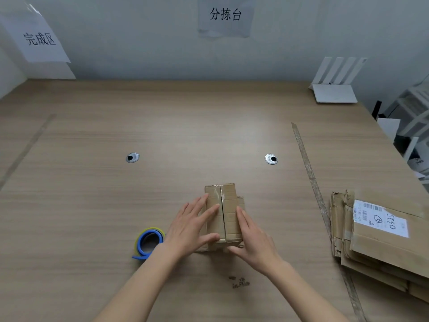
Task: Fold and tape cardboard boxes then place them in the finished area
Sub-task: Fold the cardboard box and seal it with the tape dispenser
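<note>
A small brown cardboard box (224, 205) stands on the wooden table (162, 126), its two top flaps folded together along a middle seam. My left hand (193, 225) lies flat on the left flap with straight fingers, the thumb against the near edge. My right hand (251, 238) presses the right flap and side with straight fingers. A tape roll (148, 242) with blue and yellow rims lies on the table just left of my left wrist.
A stack of flattened cardboard boxes (383, 240) with a white label lies at the right. A tape strip (308, 168) runs along the table beside it. Two round cable grommets (132, 157) sit mid-table. A white router (334, 92) stands at the back right. A paper sign (40, 38) hangs at the far left.
</note>
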Motion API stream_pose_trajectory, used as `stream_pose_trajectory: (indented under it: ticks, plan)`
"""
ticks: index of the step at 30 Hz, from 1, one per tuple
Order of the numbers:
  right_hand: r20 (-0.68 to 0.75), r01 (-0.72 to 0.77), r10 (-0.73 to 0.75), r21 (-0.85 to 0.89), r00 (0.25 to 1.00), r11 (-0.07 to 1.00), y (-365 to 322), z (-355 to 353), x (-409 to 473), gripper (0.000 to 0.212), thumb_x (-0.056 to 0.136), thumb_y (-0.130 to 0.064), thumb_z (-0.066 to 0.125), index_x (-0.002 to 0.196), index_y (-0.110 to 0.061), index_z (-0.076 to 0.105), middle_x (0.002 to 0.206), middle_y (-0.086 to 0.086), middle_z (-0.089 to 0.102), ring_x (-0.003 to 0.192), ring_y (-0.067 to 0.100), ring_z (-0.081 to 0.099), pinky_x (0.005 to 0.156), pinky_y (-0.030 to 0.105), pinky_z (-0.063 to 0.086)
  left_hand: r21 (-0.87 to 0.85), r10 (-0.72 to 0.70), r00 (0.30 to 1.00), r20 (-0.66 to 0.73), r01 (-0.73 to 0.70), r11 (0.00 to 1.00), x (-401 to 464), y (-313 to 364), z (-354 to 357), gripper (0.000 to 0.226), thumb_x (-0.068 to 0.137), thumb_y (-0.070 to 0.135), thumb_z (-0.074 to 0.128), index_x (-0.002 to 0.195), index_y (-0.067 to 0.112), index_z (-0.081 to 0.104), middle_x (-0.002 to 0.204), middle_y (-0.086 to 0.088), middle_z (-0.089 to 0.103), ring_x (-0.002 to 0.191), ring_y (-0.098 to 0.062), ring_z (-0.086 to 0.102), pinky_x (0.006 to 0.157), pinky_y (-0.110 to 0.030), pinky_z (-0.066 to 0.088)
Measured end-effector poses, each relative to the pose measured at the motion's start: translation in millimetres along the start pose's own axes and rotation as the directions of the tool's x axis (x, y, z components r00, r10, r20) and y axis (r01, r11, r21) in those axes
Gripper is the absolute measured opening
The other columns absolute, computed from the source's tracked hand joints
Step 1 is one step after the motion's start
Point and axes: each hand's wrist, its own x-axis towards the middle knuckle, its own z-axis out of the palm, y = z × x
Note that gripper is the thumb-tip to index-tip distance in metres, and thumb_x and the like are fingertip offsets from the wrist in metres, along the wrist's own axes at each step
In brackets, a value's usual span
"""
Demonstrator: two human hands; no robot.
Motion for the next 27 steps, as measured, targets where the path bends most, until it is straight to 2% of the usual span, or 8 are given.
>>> stream_pose_trajectory:
  ticks: [5, 8, 11, 16, 18, 20, 23, 27]
  plan:
    - [0.052, -0.134, 0.130, 0.072, 0.990, 0.988, -10, -6, -6, 0.144, 0.051, -0.101, 0.050, 0.160, -0.028, -0.009, 0.166, -0.017, -0.004, 0.152, 0.011, 0.020, 0.104, 0.041, 0.046, -0.124, -0.052, 0.992, 0.118, 0.066, 0.990, 15, 7, -3, 0.089, 0.082, 0.068, 0.064, 0.156, 0.046, 0.020, 0.168, 0.009, -0.010, 0.153, -0.017, 0.013, 0.123, -0.039, 0.021]
    - [-0.020, -0.239, 0.240, 0.041, 0.971, 0.970, -26, 2, -5, 0.141, 0.056, -0.095, 0.053, 0.160, -0.020, -0.004, 0.165, -0.007, 0.008, 0.150, 0.015, 0.025, 0.104, 0.039, 0.046, -0.170, -0.085, 0.993, 0.087, 0.099, 0.980, 16, 21, 3, 0.070, 0.090, 0.064, 0.056, 0.152, 0.044, 0.032, 0.169, 0.007, -0.001, 0.146, -0.020, 0.032, 0.113, -0.037, 0.036]
    - [-0.080, -0.289, 0.291, 0.037, 0.953, 0.957, -36, 6, -4, 0.127, 0.063, -0.082, 0.052, 0.160, -0.018, 0.002, 0.160, -0.001, 0.019, 0.146, 0.019, 0.031, 0.106, 0.037, 0.043, -0.154, -0.065, 0.997, 0.029, 0.069, 0.986, 18, 24, -2, 0.051, 0.100, 0.054, 0.047, 0.149, 0.043, 0.040, 0.167, 0.003, 0.012, 0.143, -0.022, 0.036, 0.113, -0.034, 0.033]
    - [0.089, -0.040, 0.043, -0.028, 0.995, 0.999, 13, -29, -2, 0.114, 0.063, -0.052, 0.062, 0.159, -0.036, 0.003, 0.167, -0.004, 0.006, 0.153, 0.021, 0.016, 0.121, 0.035, 0.024, 0.020, 0.037, 0.999, 0.033, -0.038, 0.999, 19, 14, -17, 0.077, 0.092, 0.059, 0.057, 0.156, 0.046, 0.018, 0.168, 0.004, -0.007, 0.155, -0.018, -0.003, 0.125, -0.037, 0.004]
    - [0.189, 0.070, -0.057, -0.063, 0.980, 0.996, 36, -51, 2, 0.108, 0.069, -0.036, 0.064, 0.158, -0.045, 0.005, 0.169, -0.010, -0.005, 0.156, 0.015, -0.001, 0.127, 0.037, 0.008, 0.013, 0.040, 0.993, 0.110, -0.042, 0.999, 17, 14, -14, 0.081, 0.090, 0.060, 0.061, 0.157, 0.046, 0.017, 0.169, 0.004, -0.006, 0.155, -0.018, 0.002, 0.124, -0.036, 0.006]
    - [0.213, 0.121, -0.097, -0.102, 0.972, 0.987, 48, -64, 7, 0.100, 0.076, -0.018, 0.059, 0.156, -0.050, 0.009, 0.169, -0.013, -0.010, 0.156, 0.014, -0.008, 0.127, 0.037, 0.003, -0.032, -0.005, 0.989, 0.151, 0.010, 0.999, 14, 19, -8, 0.082, 0.087, 0.060, 0.064, 0.155, 0.046, 0.021, 0.168, 0.004, 0.004, 0.148, -0.021, 0.027, 0.118, -0.034, 0.027]
    - [0.043, 0.032, -0.025, -0.174, 0.999, 0.984, 46, -68, 8, 0.089, 0.083, -0.002, 0.051, 0.155, -0.047, 0.023, 0.170, -0.008, 0.000, 0.156, 0.018, 0.005, 0.126, 0.036, 0.013, -0.054, -0.065, 0.994, 0.090, 0.070, 0.996, 15, 30, -1, 0.085, 0.075, 0.068, 0.070, 0.148, 0.045, 0.033, 0.147, 0.007, 0.030, 0.114, -0.019, 0.052, 0.089, -0.031, 0.046]
    - [-0.310, -0.132, 0.099, -0.088, 0.946, 0.987, 36, -55, -5, 0.063, 0.085, -0.013, 0.057, 0.144, -0.034, 0.049, 0.145, 0.000, 0.043, 0.128, 0.025, 0.048, 0.098, 0.035, 0.046, 0.061, -0.101, 0.993, 0.055, 0.098, 0.993, 17, 42, 0, 0.101, 0.053, 0.087, 0.063, 0.136, 0.037, 0.038, 0.110, 0.005, 0.038, 0.086, -0.017, 0.045, 0.070, -0.032, 0.035]
